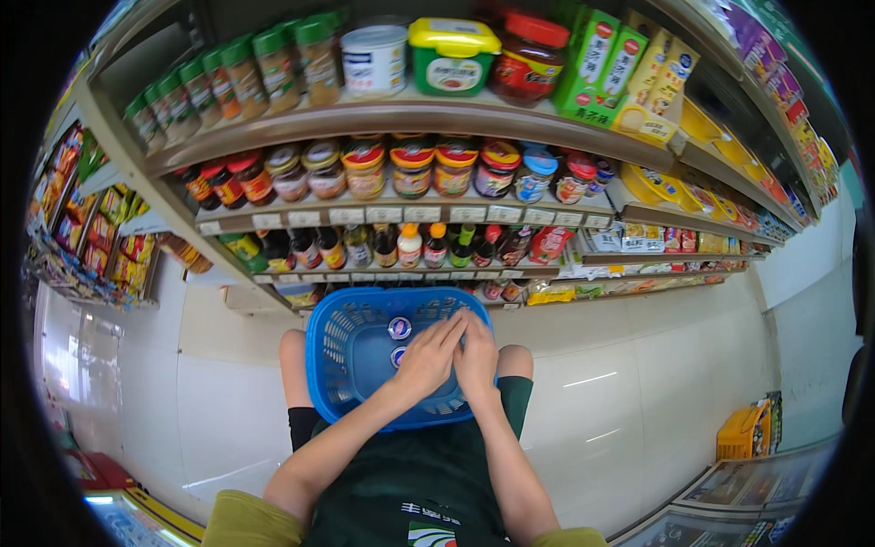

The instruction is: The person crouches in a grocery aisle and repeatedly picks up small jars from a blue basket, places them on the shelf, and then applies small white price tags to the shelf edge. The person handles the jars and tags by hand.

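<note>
A blue plastic shopping basket [314,369] rests on the person's lap, between the knees. Inside it stand two jars or cans with round white and blue lids, one lid [400,328] in full view, the other lid [398,356] partly covered by my left hand. My left hand [429,352] and my right hand [476,352] meet over the right half of the basket, palms facing and fingertips close together. The fingers are slightly blurred. Whether anything lies between the palms is hidden.
Ahead rise shelves with spice bottles [270,65], a green tub with a yellow lid [454,61], sauce jars [412,167] and small bottles [410,245]. Snack packs [130,256] fill a rack at the left. A yellow crate [745,431] stands on the tiled floor at the right, near glass-topped cases [759,485].
</note>
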The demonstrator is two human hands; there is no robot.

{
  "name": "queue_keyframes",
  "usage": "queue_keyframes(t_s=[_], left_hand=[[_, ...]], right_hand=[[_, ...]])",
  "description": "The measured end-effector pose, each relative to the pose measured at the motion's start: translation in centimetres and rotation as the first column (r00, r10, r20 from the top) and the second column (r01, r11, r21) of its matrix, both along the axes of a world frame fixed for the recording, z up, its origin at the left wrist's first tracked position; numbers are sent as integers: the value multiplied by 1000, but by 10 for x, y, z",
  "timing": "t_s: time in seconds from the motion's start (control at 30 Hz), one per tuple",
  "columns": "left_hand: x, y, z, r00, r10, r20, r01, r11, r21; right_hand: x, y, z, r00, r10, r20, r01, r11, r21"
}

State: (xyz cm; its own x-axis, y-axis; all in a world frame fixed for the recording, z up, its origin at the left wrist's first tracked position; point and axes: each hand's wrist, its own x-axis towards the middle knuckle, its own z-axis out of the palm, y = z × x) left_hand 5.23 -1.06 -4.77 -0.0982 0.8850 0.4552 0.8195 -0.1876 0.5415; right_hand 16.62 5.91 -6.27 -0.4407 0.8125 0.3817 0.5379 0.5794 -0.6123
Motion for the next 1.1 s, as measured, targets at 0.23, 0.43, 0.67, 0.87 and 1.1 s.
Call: queue_keyframes(t_s=[0.23,0.43,0.67,0.87,1.1], left_hand=[[4,-99,-85,991,90,97,-35,886,-462],[-25,-99,-131,979,127,162,-25,856,-516],[-46,-61,-170,996,67,-54,-86,739,-668],[-43,-35,-215,990,0,-141,-104,677,-729],[-61,-22,-230,996,-28,-83,-47,625,-779]], right_hand=[[3,-81,-67,866,168,470,-27,956,-292],[-9,-90,-95,817,225,531,-33,937,-347],[-7,-84,-144,770,348,535,-41,864,-502],[-10,-77,-152,778,376,504,-26,820,-572],[-14,-68,-152,810,353,469,13,789,-615]])
